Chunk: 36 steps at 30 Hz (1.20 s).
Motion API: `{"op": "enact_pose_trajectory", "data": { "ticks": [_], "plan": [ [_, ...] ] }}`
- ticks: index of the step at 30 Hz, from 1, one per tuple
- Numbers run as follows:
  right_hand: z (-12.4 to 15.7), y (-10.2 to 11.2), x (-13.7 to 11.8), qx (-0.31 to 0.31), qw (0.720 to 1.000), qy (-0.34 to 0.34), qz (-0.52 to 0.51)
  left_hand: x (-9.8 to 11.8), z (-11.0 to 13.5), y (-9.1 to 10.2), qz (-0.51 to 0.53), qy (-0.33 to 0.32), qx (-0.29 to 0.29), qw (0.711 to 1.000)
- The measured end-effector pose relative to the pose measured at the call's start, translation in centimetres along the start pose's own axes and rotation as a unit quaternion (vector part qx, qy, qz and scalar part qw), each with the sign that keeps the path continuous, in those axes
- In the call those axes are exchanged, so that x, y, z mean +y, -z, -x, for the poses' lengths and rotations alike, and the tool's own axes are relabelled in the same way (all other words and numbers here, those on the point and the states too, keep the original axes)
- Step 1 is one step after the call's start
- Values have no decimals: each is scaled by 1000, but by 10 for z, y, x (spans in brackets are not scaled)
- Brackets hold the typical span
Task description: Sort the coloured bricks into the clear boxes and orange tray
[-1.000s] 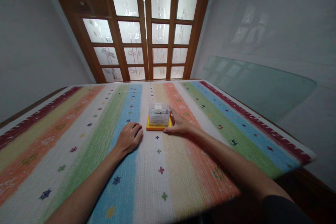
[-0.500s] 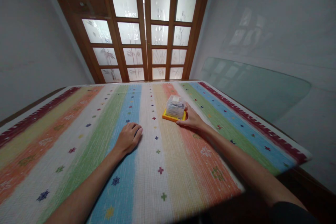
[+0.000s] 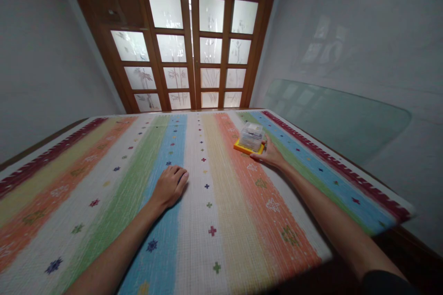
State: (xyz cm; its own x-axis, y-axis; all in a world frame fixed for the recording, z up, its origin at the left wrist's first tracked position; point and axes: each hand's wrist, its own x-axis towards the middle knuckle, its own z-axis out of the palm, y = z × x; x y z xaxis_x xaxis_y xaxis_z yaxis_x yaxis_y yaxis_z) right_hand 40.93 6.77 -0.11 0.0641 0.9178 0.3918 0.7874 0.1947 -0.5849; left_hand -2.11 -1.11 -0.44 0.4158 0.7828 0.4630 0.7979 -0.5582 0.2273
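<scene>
My right hand (image 3: 272, 153) grips the right edge of a shallow yellow tray (image 3: 242, 148), thumb along the front and fingers behind. On the tray stands a squarish clear plastic box (image 3: 251, 137) with layered, see-through sides; what is inside cannot be made out. Both are on the tablecloth (image 3: 228, 221), over its right-hand orange stripe. My left hand (image 3: 170, 185) rests palm down on the blue and white stripes, its fingers loosely bent and slightly apart, with nothing seen in it. It lies well to the left of the tray.
The striped cloth covers a wide table, whose near right edge (image 3: 328, 258) drops off beside my right forearm. Wooden doors (image 3: 194, 46) with frosted panes stand beyond the far edge. A greenish glass sheet (image 3: 339, 115) leans on the right wall.
My right hand has slid the yellow tray and clear box to the right, from the cream stripe onto the orange one. My left hand has stayed in place. The view has tilted slightly up.
</scene>
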Motion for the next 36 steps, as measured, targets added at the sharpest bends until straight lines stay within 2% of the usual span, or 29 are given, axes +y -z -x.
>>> {"op": "enact_pose_trajectory", "data": {
  "ticks": [3, 6, 8, 11, 15, 17, 20, 24, 28, 31, 33, 36],
  "plan": [
    [1, 1, 3, -5, 1000, -23, 1, -1, 0, 0, 1, 0, -4, 1000],
    [4, 6, 8, -5, 1000, -7, 3, -2, 0, 0, 6, 0, -3, 1000],
    [5, 13, 13, 24, 1000, 7, -2, -2, 0, 0, 10, 0, 2, 1000],
    [8, 30, 12, 106, 994, 34, -5, -3, -2, 0, 12, -6, -2, 1000],
    [20, 47, -18, 214, 971, 105, 23, -1, -7, 5, 12, -19, 5, 1000],
    [28, 49, -43, 220, 962, 159, 31, 3, -9, 8, 19, -29, 6, 999],
    [42, 42, -81, 174, 954, 242, 30, 9, -7, 10, 31, -42, -8, 999],
    [58, 15, -113, 70, 950, 303, 25, 12, 1, 5, 35, -47, -42, 997],
    [77, -19, -125, -94, 949, 295, 57, 9, 8, -2, 21, -53, -88, 995],
    [91, -33, -132, -213, 936, 267, 87, 8, 12, -4, 15, -57, -99, 993],
    [97, -35, -137, -269, 925, 253, 92, 9, 13, -4, 14, -62, -100, 993],
    [103, -33, -142, -306, 918, 239, 80, 9, 15, -5, 13, -63, -115, 991]
  ]
}}
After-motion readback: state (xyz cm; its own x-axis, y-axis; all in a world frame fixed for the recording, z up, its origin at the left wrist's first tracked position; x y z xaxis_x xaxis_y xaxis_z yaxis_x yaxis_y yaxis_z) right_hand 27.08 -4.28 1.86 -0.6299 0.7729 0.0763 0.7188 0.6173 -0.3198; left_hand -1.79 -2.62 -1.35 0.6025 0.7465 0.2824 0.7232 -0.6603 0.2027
